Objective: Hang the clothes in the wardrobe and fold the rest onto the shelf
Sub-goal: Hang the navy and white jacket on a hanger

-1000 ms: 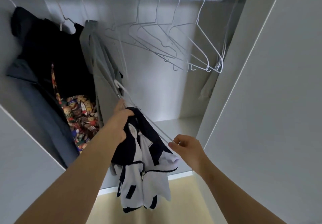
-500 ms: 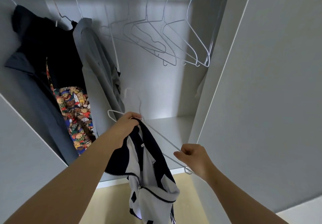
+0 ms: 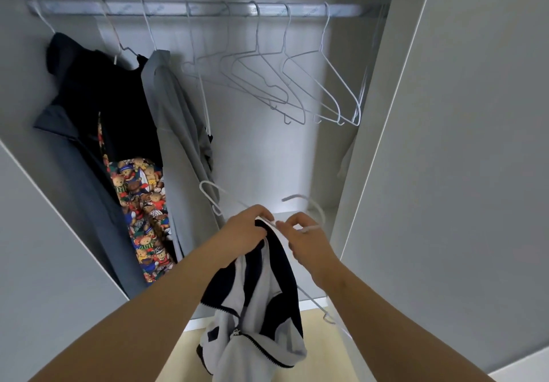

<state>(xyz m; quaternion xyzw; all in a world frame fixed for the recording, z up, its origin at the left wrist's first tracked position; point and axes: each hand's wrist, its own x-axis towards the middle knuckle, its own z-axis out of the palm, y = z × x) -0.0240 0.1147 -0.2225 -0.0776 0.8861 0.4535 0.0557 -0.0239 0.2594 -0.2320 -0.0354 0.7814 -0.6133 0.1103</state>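
A navy and white zip-up garment (image 3: 255, 307) hangs down in front of the open wardrobe. My left hand (image 3: 246, 228) grips its top edge. My right hand (image 3: 306, 240) sits close beside it and pinches the neck of a white wire hanger (image 3: 312, 228); the hanger's hook (image 3: 309, 203) curves up above that hand, one shoulder end (image 3: 209, 196) sticks out to the left and the other (image 3: 325, 316) drops low to the right. Part of the hanger is hidden behind the fabric and my hands.
A metal rail (image 3: 208, 10) runs across the top. On its left hang a dark shirt (image 3: 98, 108), a teddy-bear print garment (image 3: 142, 212) and a grey top (image 3: 178, 132). Several bare white hangers (image 3: 297, 84) hang to the right. A white shelf (image 3: 285, 215) lies behind my hands; an open door (image 3: 460, 158) stands right.
My right hand has moved left and up along the hanger to meet my left hand at the garment's top. The hanger has swung round, its hook now above my right hand.
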